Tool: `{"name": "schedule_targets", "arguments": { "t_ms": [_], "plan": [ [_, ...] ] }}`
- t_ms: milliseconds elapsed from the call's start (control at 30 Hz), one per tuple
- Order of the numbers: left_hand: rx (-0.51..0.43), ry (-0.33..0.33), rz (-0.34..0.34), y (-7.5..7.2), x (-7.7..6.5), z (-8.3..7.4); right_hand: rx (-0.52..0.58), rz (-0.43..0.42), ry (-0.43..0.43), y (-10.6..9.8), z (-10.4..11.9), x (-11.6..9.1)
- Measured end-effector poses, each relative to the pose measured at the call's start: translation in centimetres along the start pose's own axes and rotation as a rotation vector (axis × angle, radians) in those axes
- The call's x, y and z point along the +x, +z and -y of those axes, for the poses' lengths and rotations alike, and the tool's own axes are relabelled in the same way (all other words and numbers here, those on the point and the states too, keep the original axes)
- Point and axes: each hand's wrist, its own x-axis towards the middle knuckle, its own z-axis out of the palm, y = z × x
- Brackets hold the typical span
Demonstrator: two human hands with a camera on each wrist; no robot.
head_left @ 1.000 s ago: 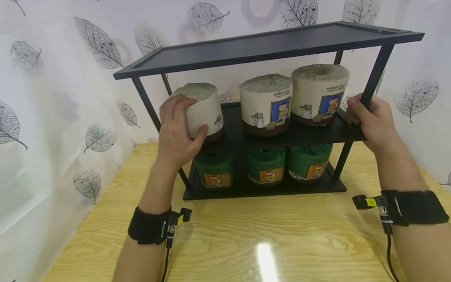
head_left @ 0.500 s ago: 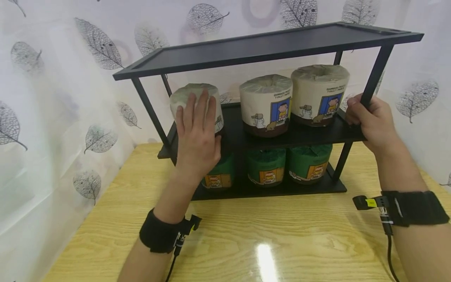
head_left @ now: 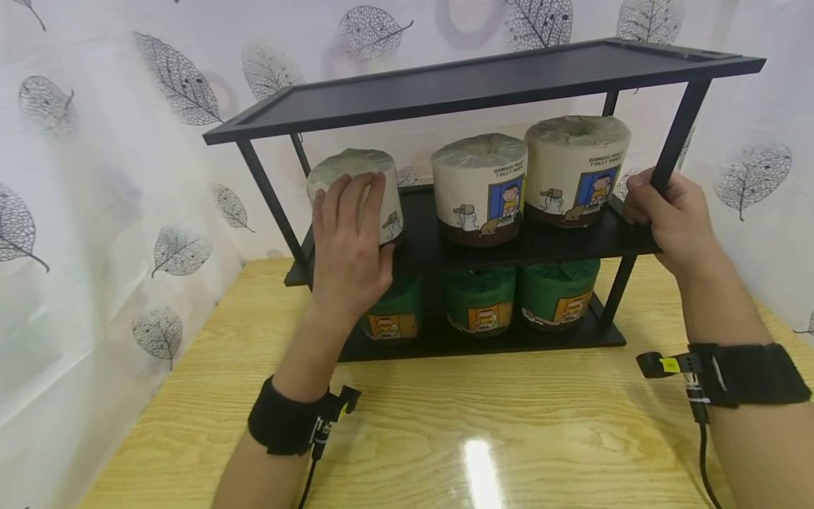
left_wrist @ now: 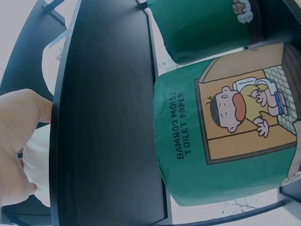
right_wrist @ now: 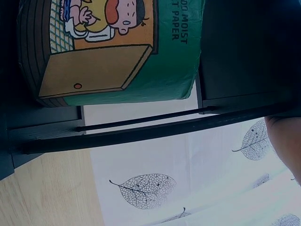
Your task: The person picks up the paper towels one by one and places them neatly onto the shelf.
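In the head view my left hand (head_left: 350,254) touches the front of the left cream toilet roll (head_left: 351,162), its fingers fairly straight and pointing upward. Part of that roll is hidden behind the hand. A middle cream toilet roll (head_left: 483,177) and a right cream toilet roll (head_left: 575,166) stand beside it on the same tier. My right hand (head_left: 677,219) grips the black shelf rack (head_left: 470,83) at its right front post, level with the middle tier. Close up in the left wrist view is a green toilet roll (left_wrist: 183,108) below that tier.
On the rack's bottom tier stand a left green roll (head_left: 391,311), a centre green roll (head_left: 480,293) and a right green roll (head_left: 559,290). The rack rests on a wooden table (head_left: 483,403). Behind hangs a leaf-patterned curtain (head_left: 184,170).
My left hand has moved from holding the left cream roll around its left side to lying against its front, then slightly lower. The right hand and the rack have stayed put.
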Motion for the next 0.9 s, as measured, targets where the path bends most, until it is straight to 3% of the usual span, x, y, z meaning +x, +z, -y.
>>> {"name": "schedule_targets", "arguments": {
  "t_ms": [467,900],
  "plan": [
    [-0.054,0.043,-0.081,-0.1,0.2,0.8,-0.032,0.001,-0.003,0.0,0.0,-0.1],
    [-0.122,0.009,-0.030,-0.6,0.2,1.9,-0.038,0.001,-0.002,0.0,-0.1,-0.1]
  ]
}}
